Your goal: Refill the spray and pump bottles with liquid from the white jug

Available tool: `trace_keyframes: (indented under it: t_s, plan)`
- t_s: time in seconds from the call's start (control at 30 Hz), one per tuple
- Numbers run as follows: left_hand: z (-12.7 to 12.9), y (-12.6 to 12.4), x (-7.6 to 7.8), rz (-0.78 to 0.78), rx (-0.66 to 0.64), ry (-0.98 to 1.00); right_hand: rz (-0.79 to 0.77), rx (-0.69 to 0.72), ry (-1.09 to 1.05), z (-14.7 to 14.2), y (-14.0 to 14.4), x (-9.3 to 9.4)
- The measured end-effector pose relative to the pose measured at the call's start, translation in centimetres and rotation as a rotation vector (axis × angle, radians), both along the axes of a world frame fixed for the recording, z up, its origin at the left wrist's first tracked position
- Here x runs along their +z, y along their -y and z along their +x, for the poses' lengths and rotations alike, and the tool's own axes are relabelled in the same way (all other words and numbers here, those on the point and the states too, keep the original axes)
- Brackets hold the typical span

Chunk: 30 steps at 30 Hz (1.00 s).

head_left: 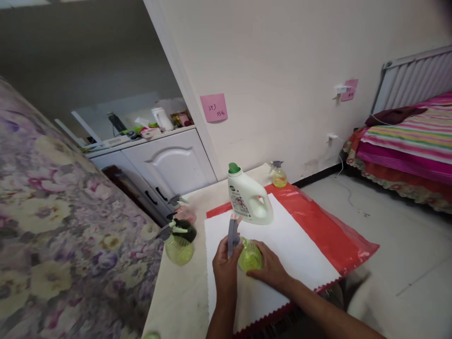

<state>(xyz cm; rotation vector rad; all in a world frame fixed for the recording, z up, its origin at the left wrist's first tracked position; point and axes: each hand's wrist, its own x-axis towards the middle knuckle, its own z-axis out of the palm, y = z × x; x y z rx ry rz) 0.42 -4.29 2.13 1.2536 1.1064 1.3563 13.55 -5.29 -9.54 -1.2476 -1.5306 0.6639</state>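
A spray bottle [251, 258] with a see-through yellow-green body is tilted above the white sheet [296, 235]. My right hand [271, 264] wraps around its body from the right. At the neck, the fingers of my left hand [224, 259] are closed on the grey spray head [232, 234]. They cover the joint, so I cannot tell whether the head is screwed on or loose. Just beyond my hands stands a pale green detergent jug [252, 200] with a handle, its mouth showing a green spout [233, 168].
On the left of the table are a yellow-green spray bottle [179, 249], a dark one [187, 230] and a pink one [186, 214]. Another spray bottle [279, 176] stands at the back corner. Red plastic [318, 226] lies under the sheet. A floral curtain [67, 235] hangs at left.
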Motion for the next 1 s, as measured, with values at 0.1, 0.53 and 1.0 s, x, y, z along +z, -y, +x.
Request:
trace_keyframes:
  t_s: [0.1,0.53,1.0]
  plan:
    - [0.0,-0.1,-0.3,-0.019,0.0,0.002,-0.005,0.0,0.002,0.0,0.0,0.1]
    - [-0.4,-0.9,-0.9,-0.006,-0.012,-0.083,0.004,0.016,-0.017,0.0,0.1,0.2]
    - [-0.5,0.0,0.2,-0.029,-0.02,-0.127,0.1,0.016,-0.067,0.0,0.7,1.9]
